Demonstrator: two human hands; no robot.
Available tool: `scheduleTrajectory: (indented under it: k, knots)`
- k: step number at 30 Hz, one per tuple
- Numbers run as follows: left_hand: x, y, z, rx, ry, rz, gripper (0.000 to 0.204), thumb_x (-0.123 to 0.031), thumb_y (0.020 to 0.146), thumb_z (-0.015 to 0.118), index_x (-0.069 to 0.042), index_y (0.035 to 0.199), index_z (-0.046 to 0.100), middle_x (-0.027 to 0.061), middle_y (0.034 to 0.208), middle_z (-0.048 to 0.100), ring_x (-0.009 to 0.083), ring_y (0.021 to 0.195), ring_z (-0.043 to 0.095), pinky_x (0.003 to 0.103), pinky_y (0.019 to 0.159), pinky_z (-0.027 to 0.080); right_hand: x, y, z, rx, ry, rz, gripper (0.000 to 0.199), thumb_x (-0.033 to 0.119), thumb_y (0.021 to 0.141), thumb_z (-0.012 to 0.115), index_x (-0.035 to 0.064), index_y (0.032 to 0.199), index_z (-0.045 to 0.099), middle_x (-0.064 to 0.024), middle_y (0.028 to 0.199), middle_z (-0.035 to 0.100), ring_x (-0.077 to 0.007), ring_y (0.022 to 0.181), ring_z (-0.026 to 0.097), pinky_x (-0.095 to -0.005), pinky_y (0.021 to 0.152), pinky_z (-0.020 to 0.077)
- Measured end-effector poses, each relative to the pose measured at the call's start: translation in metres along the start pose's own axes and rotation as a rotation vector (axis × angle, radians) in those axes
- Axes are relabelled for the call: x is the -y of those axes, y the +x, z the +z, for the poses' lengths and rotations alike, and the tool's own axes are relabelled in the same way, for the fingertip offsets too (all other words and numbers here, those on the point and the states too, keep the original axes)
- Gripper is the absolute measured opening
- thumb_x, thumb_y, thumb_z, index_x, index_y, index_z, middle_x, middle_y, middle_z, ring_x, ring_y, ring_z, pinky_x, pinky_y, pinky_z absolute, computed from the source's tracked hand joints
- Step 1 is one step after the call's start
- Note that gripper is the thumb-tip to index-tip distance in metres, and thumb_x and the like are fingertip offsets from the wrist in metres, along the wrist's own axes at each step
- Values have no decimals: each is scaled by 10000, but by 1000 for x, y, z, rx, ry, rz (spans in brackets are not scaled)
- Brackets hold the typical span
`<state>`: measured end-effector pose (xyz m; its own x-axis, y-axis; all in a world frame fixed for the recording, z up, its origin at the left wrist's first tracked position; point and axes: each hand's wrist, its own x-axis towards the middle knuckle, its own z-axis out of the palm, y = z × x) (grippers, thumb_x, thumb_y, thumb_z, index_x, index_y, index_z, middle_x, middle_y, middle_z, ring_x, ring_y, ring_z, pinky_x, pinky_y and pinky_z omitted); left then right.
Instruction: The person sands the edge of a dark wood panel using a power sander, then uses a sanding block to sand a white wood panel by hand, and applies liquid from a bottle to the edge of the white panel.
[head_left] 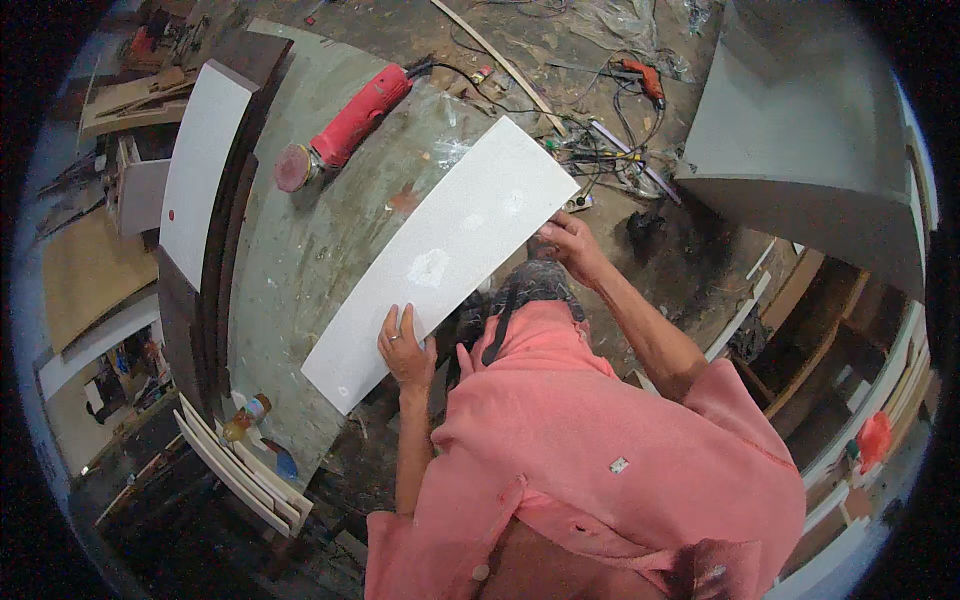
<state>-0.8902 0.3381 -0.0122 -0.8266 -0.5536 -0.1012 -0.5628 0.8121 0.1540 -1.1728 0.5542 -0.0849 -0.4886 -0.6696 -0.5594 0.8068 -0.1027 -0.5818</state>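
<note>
A white board [455,255] lies aslant over the near edge of the grey-green surface [320,240], in front of the person; pale, rough patches mark its face. The left hand [408,362] is at its near long edge, toward the lower end. Its fingers [392,322] stand slightly apart, the front ones resting on the white face; the thumb is beside the edge, and I cannot tell whether it pinches the board. The right hand [578,250] is at the same edge, close to the upper right corner, its fingers [560,222] bent in and pinching the board's rim; what they do underneath is hidden.

Beyond the board, well apart from both hands, a red sander [355,120] lies on the surface, its round disc [292,168] toward the left. Left of it, a white panel [200,165] leans on dark boards [228,250]. A bottle of yellowish liquid [245,418] lies near the surface's lower left corner, just beside pale strips [250,480].

Past the right hand, tangled cables [615,160] and an orange drill [645,80] lie on the floor [700,235], with a grey cabinet [800,110] to their right.
</note>
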Motion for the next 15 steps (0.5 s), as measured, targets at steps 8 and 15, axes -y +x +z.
scheduleTrajectory:
  k: [8,15]
  knots:
    - [40,23,-87,-101,-180,131,449,-38,767,765,-47,1206,674,182,1244,676,343,1097,672,424,910,539,35,-10,20,65,-192,-186,446,183,923,693,35,1322,560,-63,1135,668,-157,1020,624,-317,849,511]
    - [78,99,-135,32,-328,-21,362,-225,912,723,-114,1254,680,176,1144,713,346,1039,689,384,874,526,109,65,46,-199,-517,-708,534,203,940,695,79,1425,510,-120,1304,616,-169,1098,610,-310,897,518]
